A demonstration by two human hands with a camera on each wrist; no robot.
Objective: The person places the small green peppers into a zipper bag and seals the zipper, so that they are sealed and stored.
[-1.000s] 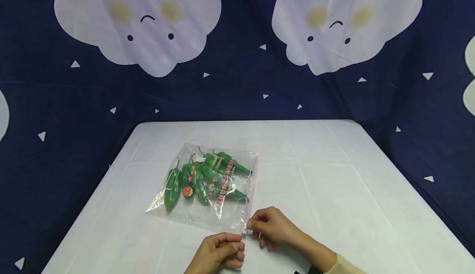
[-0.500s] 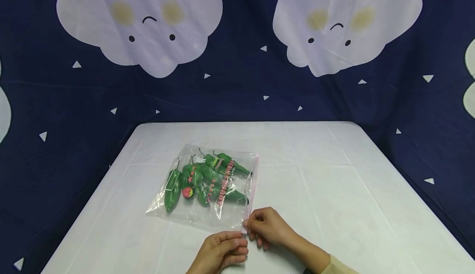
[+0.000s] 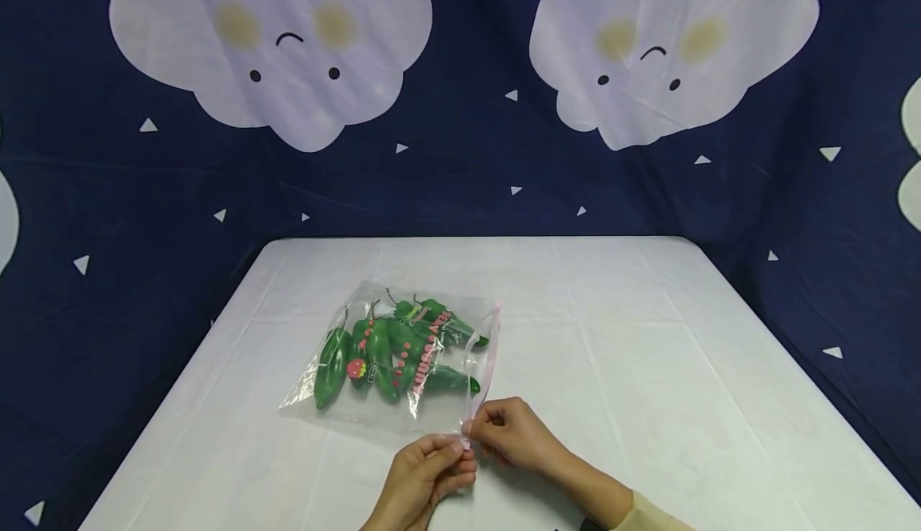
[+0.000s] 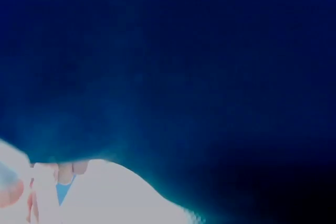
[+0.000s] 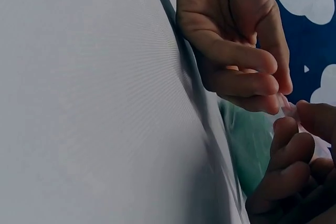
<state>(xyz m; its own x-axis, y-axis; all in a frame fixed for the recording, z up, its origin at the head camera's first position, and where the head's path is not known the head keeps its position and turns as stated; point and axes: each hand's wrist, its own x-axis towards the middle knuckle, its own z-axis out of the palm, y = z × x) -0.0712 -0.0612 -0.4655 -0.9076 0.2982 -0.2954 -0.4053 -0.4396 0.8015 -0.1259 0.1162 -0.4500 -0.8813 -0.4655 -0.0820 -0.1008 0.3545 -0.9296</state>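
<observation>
A clear plastic zip bag (image 3: pixel 360 417) with pink lettering and a pink closure strip (image 3: pixel 492 355) lies on the table. Inside it are several green chili peppers (image 3: pixel 332 371), showing through the film. My left hand (image 3: pixel 420 471) pinches the lower right corner of the bag, at the end of the pink strip. Just beside it, my right hand (image 3: pixel 514 435) pinches the strip between thumb and forefinger. In the right wrist view the fingertips of both hands meet at the pink edge. Whether a slider sits under the right fingers cannot be seen.
A white cloth (image 3: pixel 612 371) covers the table. Behind it hangs a dark blue curtain (image 3: pixel 460 187) printed with clouds and small triangles. The left wrist view is mostly dark blue, with overexposed pale shapes at lower left.
My left hand has moved up and taken hold of the bag's corner. My right hand has shifted slightly left along with the strip's end, and the bag's right edge now bends.
</observation>
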